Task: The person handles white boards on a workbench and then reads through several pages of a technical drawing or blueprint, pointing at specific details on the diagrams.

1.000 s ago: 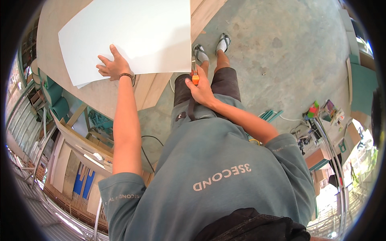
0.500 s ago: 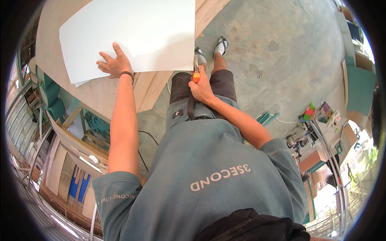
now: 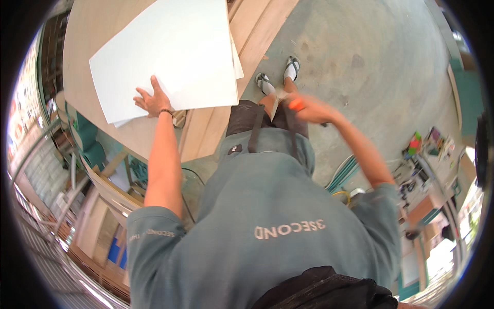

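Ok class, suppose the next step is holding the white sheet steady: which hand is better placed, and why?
Probably the left hand: it lies spread on the white sheet. The right hand, blurred, is away from it and holds an orange tool.

The white sheet (image 3: 175, 56) looks smooth, the tabletop (image 3: 108, 23) matt wood

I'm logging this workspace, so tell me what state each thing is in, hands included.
Left hand: open, fingers spread, on the white sheets.
Right hand: closed around a tool, blurred.
Orange tool: held, details too blurred to tell.
White sheets: flat, unevenly stacked.
Wooden table: partly covered.
Bracelet: worn.
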Tool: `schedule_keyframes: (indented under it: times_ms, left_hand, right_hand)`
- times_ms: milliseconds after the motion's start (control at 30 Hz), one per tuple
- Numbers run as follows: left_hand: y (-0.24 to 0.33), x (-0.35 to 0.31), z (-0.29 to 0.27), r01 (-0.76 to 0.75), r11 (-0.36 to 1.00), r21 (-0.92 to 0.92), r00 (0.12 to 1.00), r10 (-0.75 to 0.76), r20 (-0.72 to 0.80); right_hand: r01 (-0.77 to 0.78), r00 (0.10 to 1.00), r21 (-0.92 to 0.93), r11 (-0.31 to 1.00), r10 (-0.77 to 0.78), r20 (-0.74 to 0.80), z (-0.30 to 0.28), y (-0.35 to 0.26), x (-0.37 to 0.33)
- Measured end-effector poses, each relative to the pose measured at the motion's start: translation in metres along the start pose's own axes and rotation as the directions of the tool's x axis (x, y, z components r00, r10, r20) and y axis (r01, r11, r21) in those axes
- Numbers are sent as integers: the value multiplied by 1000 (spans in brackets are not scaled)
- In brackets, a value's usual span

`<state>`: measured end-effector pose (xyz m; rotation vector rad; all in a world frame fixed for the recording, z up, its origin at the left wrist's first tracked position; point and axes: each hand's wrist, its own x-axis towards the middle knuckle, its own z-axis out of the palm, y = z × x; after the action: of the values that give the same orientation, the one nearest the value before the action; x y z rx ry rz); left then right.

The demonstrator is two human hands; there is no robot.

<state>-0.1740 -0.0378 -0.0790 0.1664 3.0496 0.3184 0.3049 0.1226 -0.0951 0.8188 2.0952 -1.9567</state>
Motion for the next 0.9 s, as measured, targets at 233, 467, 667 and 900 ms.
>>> schedule_keyframes:
  times_ms: [233, 467, 667, 900]
  left_hand:
    - [12, -6, 7, -37, 998, 47, 999, 37, 4]
    - [-2, -17, 7, -58, 998, 36, 998, 58, 13]
    - [5, -21, 4, -51, 996, 73, 999, 51, 5]
    - [48, -24, 10, -176, 974, 139, 984, 170, 55]
  right_hand:
    - [-387, 727, 415, 823, 549, -412, -31, 116, -8]
    - [-77, 910, 461, 884, 251, -329, 25, -19, 94]
    - [-55, 859, 520, 853, 306, -411, 36, -85, 165]
    - [12, 861, 395, 919, 192, -472, 8, -113, 192]
